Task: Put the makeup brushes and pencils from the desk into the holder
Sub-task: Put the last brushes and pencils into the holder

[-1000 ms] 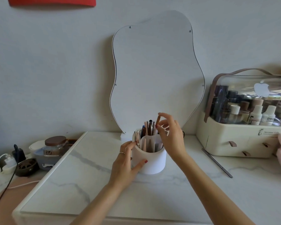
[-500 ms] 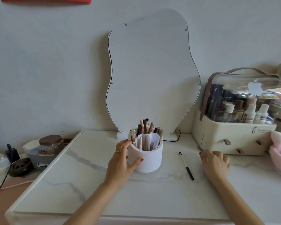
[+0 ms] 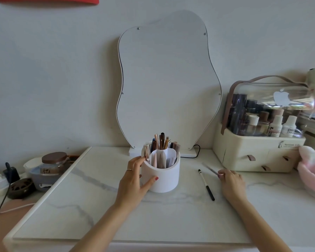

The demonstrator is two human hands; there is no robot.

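Note:
A white round holder (image 3: 163, 180) stands mid-desk with several brushes and pencils (image 3: 161, 142) upright in its compartments. My left hand (image 3: 135, 180) wraps the holder's left side. A black-and-white pencil (image 3: 206, 184) lies on the marble desk to the right of the holder. Further right, my right hand (image 3: 232, 184) pinches the near end of a thin grey brush (image 3: 210, 168), which looks blurred and slightly lifted.
A wavy mirror (image 3: 167, 84) leans on the wall behind the holder. A cream cosmetics organiser (image 3: 258, 153) with a clear lid stands at the right, a pink fluffy item (image 3: 313, 171) beyond it. A jar (image 3: 54, 162), containers and cables sit at the left.
My right hand left the holder, dropped to the desk on the right and closed its fingers on the thin grey brush. The left hand stayed on the holder.

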